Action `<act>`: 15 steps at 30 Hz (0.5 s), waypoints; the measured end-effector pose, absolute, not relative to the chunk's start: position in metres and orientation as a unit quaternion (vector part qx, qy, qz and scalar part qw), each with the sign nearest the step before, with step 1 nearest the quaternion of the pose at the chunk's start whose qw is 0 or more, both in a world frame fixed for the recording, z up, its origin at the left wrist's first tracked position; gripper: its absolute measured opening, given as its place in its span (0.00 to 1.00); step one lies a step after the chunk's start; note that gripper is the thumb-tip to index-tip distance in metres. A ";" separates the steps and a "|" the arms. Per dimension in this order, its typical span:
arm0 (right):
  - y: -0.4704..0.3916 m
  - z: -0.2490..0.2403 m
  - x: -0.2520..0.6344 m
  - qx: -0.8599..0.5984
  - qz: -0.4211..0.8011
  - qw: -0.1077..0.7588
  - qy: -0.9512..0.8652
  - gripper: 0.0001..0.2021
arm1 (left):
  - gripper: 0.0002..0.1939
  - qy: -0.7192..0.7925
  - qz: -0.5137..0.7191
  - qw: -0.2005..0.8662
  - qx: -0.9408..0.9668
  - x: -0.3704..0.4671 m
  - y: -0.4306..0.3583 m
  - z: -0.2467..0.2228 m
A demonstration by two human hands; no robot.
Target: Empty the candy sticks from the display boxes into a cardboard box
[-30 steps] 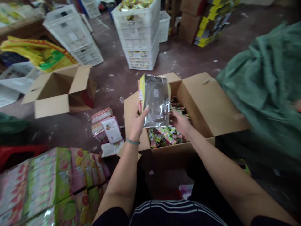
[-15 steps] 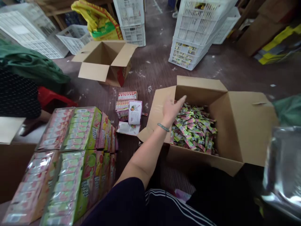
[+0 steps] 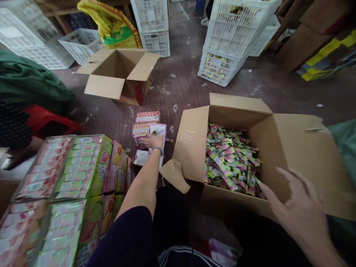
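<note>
My left hand (image 3: pixel 152 141) reaches down to a group of small display boxes on the floor, its fingers stretched over a purple box (image 3: pixel 141 141). Against this hand stands a white-faced packet (image 3: pixel 158 129); whether the hand grips anything is hard to see. My right hand (image 3: pixel 299 205) holds nothing, fingers apart, above the near right edge of an open cardboard carton (image 3: pixel 267 144). Inside the carton lies a heap of pink and green stick sachets (image 3: pixel 230 159). Behind the purple box sit boxes with red and orange sachets (image 3: pixel 147 117).
Clear-fronted display packs (image 3: pixel 80 163) stand in rows at the left. Further off are an open carton (image 3: pixel 119 74), stacked white crates (image 3: pixel 228 40) and a yellow sack (image 3: pixel 111 26). Another person's dark dotted sleeve (image 3: pixel 13 126) shows beside a red stool (image 3: pixel 52 120).
My left hand has moved left from above the carton to the small boxes. A shiny silver item at the right has left view, and my right hand has appeared there with fingers apart.
</note>
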State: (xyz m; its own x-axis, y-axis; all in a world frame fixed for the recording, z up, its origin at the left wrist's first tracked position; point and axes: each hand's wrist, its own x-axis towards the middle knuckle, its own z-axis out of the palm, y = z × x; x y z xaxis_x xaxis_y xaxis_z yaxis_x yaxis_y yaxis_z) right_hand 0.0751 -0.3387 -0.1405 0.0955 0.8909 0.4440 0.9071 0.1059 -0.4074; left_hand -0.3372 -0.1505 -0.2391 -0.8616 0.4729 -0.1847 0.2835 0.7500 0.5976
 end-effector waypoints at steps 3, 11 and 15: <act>-0.289 -0.149 0.045 -0.624 -0.001 0.335 -0.706 0.34 | 0.72 0.935 0.209 0.151 0.242 -0.346 -0.144 -0.293; -0.274 -0.213 0.052 -0.666 0.154 0.310 -0.661 0.31 | 0.74 0.953 0.139 0.078 0.256 -0.362 -0.120 -0.378; -0.280 -0.216 0.060 -0.688 0.213 0.308 -0.622 0.29 | 0.69 0.956 0.147 0.057 0.249 -0.371 -0.122 -0.367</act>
